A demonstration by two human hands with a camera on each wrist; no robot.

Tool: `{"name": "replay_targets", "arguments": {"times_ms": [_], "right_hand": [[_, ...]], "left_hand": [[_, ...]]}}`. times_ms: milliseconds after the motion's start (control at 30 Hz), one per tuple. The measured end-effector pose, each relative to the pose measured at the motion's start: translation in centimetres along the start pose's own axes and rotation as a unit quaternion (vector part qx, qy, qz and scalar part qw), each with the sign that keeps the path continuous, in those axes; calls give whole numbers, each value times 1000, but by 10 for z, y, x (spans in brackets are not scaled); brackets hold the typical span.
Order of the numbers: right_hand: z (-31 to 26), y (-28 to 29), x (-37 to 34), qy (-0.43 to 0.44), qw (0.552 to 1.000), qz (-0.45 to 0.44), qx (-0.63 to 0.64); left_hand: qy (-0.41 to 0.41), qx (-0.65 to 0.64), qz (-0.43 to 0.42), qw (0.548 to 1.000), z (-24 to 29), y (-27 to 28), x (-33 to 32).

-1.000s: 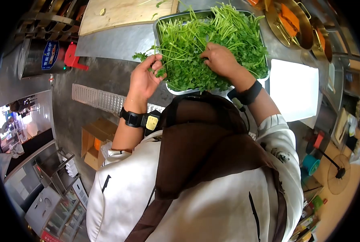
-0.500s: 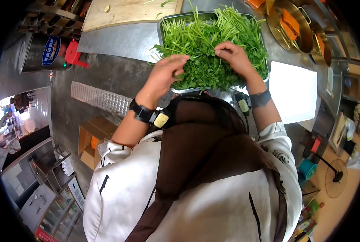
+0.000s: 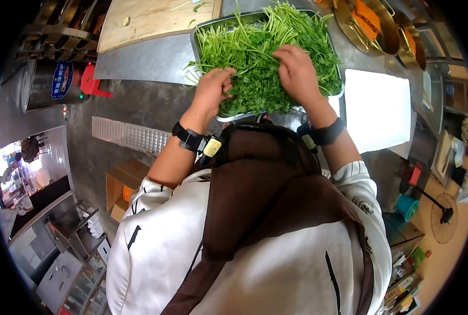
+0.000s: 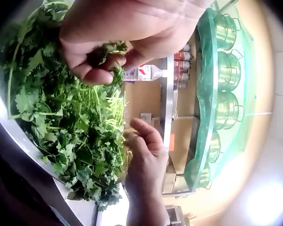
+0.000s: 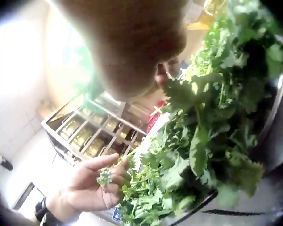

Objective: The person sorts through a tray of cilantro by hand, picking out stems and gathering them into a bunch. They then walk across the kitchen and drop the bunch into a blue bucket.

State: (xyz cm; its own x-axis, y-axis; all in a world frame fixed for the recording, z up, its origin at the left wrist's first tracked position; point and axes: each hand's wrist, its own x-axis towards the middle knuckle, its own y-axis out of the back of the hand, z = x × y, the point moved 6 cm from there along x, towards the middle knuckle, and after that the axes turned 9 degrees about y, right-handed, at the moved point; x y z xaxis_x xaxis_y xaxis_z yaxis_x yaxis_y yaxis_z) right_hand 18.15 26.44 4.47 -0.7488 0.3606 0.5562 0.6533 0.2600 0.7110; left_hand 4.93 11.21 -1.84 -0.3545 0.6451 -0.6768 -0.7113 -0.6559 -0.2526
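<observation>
A deep metal tray point(image 3: 194, 44) is heaped with cilantro point(image 3: 260, 86), leaves toward the person and pale stems toward the far side. At the tray's left side, my left hand point(image 3: 211, 92) has curled fingers. Leafy cilantro bits point(image 4: 108, 51) show in its grip in the left wrist view. Over the right half of the heap, my right hand point(image 3: 299, 76) pinches a thin cilantro stem between thumb and forefinger. In the right wrist view the back of that hand point(image 5: 137, 47) covers most of what its fingers hold.
A wooden board point(image 3: 158, 23) lies on the metal counter left of the tray. A white rectangular lid or tray point(image 3: 378, 110) sits to the right. Brass-coloured pans point(image 3: 367, 29) with orange pieces stand at the far right. A red stool point(image 3: 93, 81) is on the floor at left.
My left hand has moved right from outside the tray's left edge to over the leaves. My right hand lifted out of the heap, then reached slightly toward the stems.
</observation>
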Motion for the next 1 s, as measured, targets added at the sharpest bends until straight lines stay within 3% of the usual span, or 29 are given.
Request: {"name": "replay_targets", "arguments": {"times_ms": [33,67,133,200,267,400,467,533,633,867,933,967,1000], "right_hand": [[-17,-1,4,117,993,2,11],[-22,-6,6,117,993,0,12],[-26,-37,5,94,982,-164,9],[-21,-52,2,97,981,-170,-14],[-15,-70,-2,91,964,-239,-67],[-7,-59,7,82,980,-180,2],[10,-44,10,-95,968,-110,204],[11,-34,15,-120,963,-108,218],[19,-35,10,-254,895,-120,346],[9,-40,3,-309,843,-126,423],[-2,-38,2,-335,768,-98,538],[1,-39,-1,-336,768,-95,537],[6,-38,-1,-323,806,-108,484]], "left_hand": [[2,-28,-10,1000,0,1,-2],[4,-29,-9,1000,-1,3,-3],[8,-65,-30,997,-1,3,-5],[7,-72,-29,997,2,3,-11],[6,-83,-23,996,4,7,-19],[2,-105,-32,994,3,17,-29],[-3,-118,-42,992,1,20,-31],[3,-134,-55,989,0,19,-32],[3,-122,-74,990,3,16,-32],[16,-85,-75,993,3,9,-30],[21,-87,-97,991,1,7,-29],[23,-85,-99,991,1,6,-30],[24,-77,-97,992,1,4,-29]]}}
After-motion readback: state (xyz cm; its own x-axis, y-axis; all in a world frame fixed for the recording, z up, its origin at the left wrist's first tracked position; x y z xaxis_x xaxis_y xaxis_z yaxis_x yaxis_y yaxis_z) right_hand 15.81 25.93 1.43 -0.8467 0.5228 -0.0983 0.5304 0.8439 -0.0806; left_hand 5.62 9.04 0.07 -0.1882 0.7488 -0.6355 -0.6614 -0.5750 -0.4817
